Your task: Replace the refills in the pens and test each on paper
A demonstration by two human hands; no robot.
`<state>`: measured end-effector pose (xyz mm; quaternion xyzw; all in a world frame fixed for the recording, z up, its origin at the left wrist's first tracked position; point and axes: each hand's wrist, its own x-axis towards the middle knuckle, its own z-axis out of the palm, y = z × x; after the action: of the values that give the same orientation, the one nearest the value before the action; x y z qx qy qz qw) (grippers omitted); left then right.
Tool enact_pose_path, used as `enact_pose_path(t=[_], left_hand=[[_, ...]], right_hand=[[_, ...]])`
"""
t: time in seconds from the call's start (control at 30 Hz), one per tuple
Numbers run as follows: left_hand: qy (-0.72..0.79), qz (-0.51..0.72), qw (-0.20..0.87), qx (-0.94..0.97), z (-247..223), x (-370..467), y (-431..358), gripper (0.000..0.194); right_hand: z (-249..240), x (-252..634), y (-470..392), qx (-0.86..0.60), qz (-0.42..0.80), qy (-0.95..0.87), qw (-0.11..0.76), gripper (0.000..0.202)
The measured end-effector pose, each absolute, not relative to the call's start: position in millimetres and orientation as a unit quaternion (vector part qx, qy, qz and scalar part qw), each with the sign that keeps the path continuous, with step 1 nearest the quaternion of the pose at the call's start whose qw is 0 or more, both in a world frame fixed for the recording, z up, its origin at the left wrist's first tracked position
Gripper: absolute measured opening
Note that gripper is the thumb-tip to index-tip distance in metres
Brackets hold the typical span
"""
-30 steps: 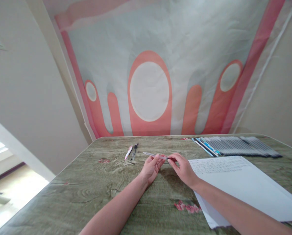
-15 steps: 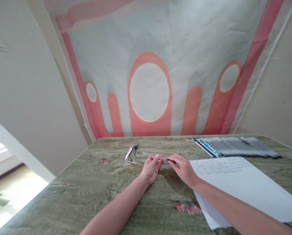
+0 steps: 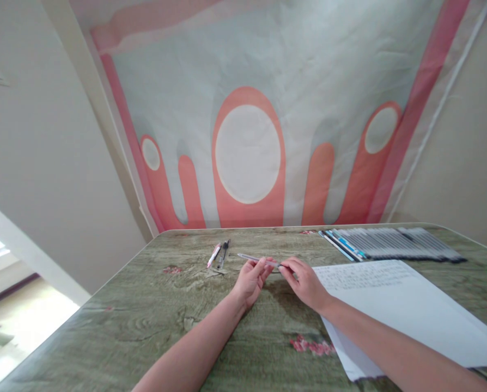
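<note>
A slim clear pen [image 3: 248, 257] lies nearly level between my hands, above the middle of the table. My left hand [image 3: 251, 279] pinches its barrel between thumb and fingers, with one end sticking out to the left. At the dark right end, the fingers of my right hand [image 3: 303, 279] are closed on the pen. Whether that dark end is a cap or part of the barrel is too small to tell. My right forearm passes over a sheet of paper [image 3: 402, 321] with lines of handwriting near its top.
Left of my hands lie a white-and-pink pen [image 3: 213, 255] and a dark-capped clear pen [image 3: 224, 253]. A long row of clear pens [image 3: 402, 244] lies at the back right, beside several blue, white and black pens [image 3: 342, 245]. The wood-patterned table [image 3: 145, 316] meets a patterned wall covering [image 3: 249, 212].
The whole view has shifted very slightly. Both hands keep their grip on the pen in nearly the same place, the right fingers moving a little at its dark end.
</note>
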<state>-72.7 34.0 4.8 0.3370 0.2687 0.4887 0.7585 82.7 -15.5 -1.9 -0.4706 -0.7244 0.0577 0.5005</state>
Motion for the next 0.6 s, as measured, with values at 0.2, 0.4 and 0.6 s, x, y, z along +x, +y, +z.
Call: enact_pose_path(t=[0.2,0.4,0.6], left_hand=[[0.243,0.461,0.776,0.356,7.1,-75.1,32.0,0.015],[0.240,0.455,0.779,0.358,3.2,-75.7,32.9,0.021],[0.248,0.466,0.778,0.340,0.2,-76.1,36.1,0.019]], right_hand=[[-0.9,81.3,-17.3,-0.515,0.103,-0.721,0.452,0.031],[-3.5,81.7,-14.1,-0.527,0.194,-0.674,0.480,0.037],[-3.8,80.2,-14.4,-0.531,0.165,-0.669,0.493,0.020]])
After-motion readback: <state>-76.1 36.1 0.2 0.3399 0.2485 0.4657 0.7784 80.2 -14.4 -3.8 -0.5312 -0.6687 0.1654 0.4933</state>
